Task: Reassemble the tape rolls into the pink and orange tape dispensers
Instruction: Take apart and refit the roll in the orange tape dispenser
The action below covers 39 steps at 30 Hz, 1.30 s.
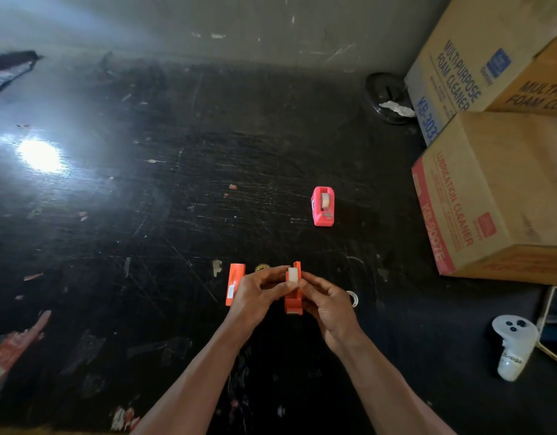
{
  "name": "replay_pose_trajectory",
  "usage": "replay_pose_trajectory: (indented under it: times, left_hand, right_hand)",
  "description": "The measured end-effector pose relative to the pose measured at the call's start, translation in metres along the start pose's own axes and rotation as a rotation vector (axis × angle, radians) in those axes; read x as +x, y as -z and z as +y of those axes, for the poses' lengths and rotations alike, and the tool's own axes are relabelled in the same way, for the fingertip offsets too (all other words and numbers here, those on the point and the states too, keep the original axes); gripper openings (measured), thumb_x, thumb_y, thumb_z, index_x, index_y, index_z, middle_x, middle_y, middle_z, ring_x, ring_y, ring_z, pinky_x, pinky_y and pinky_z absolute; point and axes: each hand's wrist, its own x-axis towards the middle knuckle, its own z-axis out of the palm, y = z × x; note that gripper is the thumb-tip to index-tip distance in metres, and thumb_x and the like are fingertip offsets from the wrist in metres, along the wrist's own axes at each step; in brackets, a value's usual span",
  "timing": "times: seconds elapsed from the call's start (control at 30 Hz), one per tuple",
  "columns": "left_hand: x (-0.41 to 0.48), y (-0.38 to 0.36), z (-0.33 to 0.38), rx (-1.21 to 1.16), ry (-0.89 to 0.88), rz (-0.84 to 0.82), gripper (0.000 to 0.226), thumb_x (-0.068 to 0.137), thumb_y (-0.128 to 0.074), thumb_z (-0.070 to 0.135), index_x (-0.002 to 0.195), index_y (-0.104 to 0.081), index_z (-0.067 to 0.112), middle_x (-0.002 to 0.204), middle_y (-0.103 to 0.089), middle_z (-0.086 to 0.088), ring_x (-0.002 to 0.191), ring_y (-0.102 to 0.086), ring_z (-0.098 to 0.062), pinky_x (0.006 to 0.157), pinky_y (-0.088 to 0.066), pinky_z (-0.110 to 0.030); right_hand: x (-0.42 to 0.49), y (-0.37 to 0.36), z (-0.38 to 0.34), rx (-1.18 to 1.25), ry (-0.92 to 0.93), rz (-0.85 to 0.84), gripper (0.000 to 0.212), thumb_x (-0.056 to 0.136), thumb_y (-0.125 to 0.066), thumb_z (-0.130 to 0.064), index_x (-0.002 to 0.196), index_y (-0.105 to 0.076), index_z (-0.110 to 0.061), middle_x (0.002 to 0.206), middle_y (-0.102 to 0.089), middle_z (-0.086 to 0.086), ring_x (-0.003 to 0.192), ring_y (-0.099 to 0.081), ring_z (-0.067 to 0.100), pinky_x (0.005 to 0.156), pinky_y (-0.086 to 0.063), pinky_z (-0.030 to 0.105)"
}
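Orange tape dispenser (pixel 293 304) stands on the dark worktop (pixel 176 199), a white tape roll (pixel 292 275) seated in its top. Left hand (pixel 255 296) and right hand (pixel 325 304) both pinch that roll. A detached orange half (pixel 235 283) lies just left. The pink dispenser (pixel 323 206), farther back, holds its roll.

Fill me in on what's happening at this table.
A person is working with both hands on an orange dispenser, the left hand and right hand pinching a white tape roll at its top. A second orange piece lies just left of the hands. The pink dispenser stands farther back, already holding a roll.
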Motion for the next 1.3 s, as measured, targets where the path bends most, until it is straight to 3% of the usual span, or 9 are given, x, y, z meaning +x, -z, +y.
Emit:
replay_pose_trajectory:
  times: [0.23, 0.43, 0.57, 0.67, 0.87, 0.93, 1.0, 1.2, 1.3]
  left_hand:
    - [0.0, -0.001, -0.001, 0.025, -0.007, 0.0, 0.036, 0.091, -0.075, 0.018, 0.127, -0.071, 0.022, 0.115, -0.076, 0.006, 0.104, -0.072, 0.0, 0.081, -0.057, -0.013]
    - [0.001, 0.0, -0.006, 0.033, -0.016, 0.009, 0.044, 0.089, -0.078, 0.018, 0.132, -0.068, 0.023, 0.116, -0.077, 0.003, 0.105, -0.074, -0.004, 0.086, -0.059, -0.018]
    - [-0.001, 0.005, -0.01, 0.053, -0.031, 0.023, 0.05, 0.087, -0.08, 0.015, 0.133, -0.065, 0.025, 0.112, -0.077, 0.006, 0.104, -0.073, 0.0, 0.085, -0.057, -0.016]
    - [0.001, 0.011, -0.015, 0.086, -0.025, 0.063, 0.054, 0.084, -0.083, 0.018, 0.134, -0.065, 0.028, 0.112, -0.077, 0.007, 0.105, -0.072, -0.003, 0.094, -0.057, -0.024]
    - [0.003, 0.032, -0.024, 0.095, 0.012, 0.214, 0.036, 0.083, -0.084, 0.014, 0.116, -0.075, 0.024, 0.107, -0.079, 0.002, 0.104, -0.075, -0.014, 0.097, -0.059, -0.032]
    - [0.003, 0.039, -0.023, 0.173, 0.018, 0.279, 0.035, 0.082, -0.085, 0.018, 0.115, -0.073, 0.026, 0.103, -0.077, 0.005, 0.1, -0.073, -0.01, 0.093, -0.059, -0.029]
    - [0.003, 0.046, -0.024, 0.333, 0.009, 0.342, 0.049, 0.081, -0.087, 0.029, 0.126, -0.068, 0.025, 0.112, -0.071, 0.01, 0.102, -0.069, -0.005, 0.091, -0.057, -0.027]
    - [0.003, 0.049, -0.033, 0.6, 0.004, 0.499, 0.054, 0.085, -0.082, 0.037, 0.13, -0.061, 0.018, 0.125, -0.057, 0.001, 0.107, -0.061, -0.016, 0.082, -0.048, -0.026]
    - [0.006, 0.049, -0.035, 0.662, 0.096, 0.475, 0.058, 0.088, -0.077, 0.043, 0.135, -0.058, 0.016, 0.124, -0.057, -0.004, 0.11, -0.061, -0.022, 0.087, -0.054, -0.035]
  right_hand:
    - [-0.004, 0.0, -0.001, 0.058, -0.019, -0.018, 0.025, 0.092, -0.071, -0.015, 0.116, -0.076, -0.013, 0.108, -0.081, 0.007, 0.1, -0.078, 0.019, 0.095, -0.058, 0.04]
    - [-0.003, -0.001, -0.001, 0.081, -0.048, -0.016, 0.018, 0.095, -0.068, -0.013, 0.111, -0.076, -0.014, 0.105, -0.082, 0.007, 0.095, -0.079, 0.017, 0.084, -0.059, 0.034]
    - [0.0, -0.003, 0.003, 0.102, -0.065, -0.029, 0.021, 0.095, -0.068, -0.012, 0.115, -0.075, -0.011, 0.106, -0.081, 0.01, 0.095, -0.079, 0.019, 0.085, -0.059, 0.036]
    - [0.004, -0.007, 0.007, 0.122, -0.067, -0.037, 0.026, 0.094, -0.07, -0.012, 0.119, -0.074, -0.008, 0.11, -0.081, 0.012, 0.101, -0.078, 0.023, 0.091, -0.059, 0.039]
    - [0.009, -0.006, 0.007, 0.107, -0.066, 0.015, 0.021, 0.096, -0.068, -0.013, 0.115, -0.075, -0.013, 0.107, -0.082, 0.007, 0.098, -0.078, 0.02, 0.085, -0.058, 0.036]
    - [0.01, -0.005, 0.006, 0.096, -0.072, 0.029, 0.019, 0.096, -0.068, -0.013, 0.114, -0.075, -0.014, 0.105, -0.082, 0.006, 0.096, -0.078, 0.018, 0.084, -0.059, 0.035]
    - [0.011, -0.005, 0.005, 0.092, -0.08, 0.034, 0.019, 0.096, -0.068, -0.013, 0.113, -0.076, -0.015, 0.105, -0.082, 0.006, 0.097, -0.078, 0.02, 0.087, -0.059, 0.037]
    - [0.015, -0.007, 0.006, 0.075, -0.113, 0.056, 0.017, 0.094, -0.07, -0.014, 0.109, -0.077, -0.018, 0.104, -0.082, 0.005, 0.098, -0.078, 0.019, 0.092, -0.06, 0.041]
    - [0.017, -0.007, 0.009, 0.049, -0.113, 0.072, 0.017, 0.094, -0.07, -0.014, 0.109, -0.077, -0.019, 0.102, -0.082, 0.002, 0.1, -0.077, 0.019, 0.096, -0.059, 0.042]
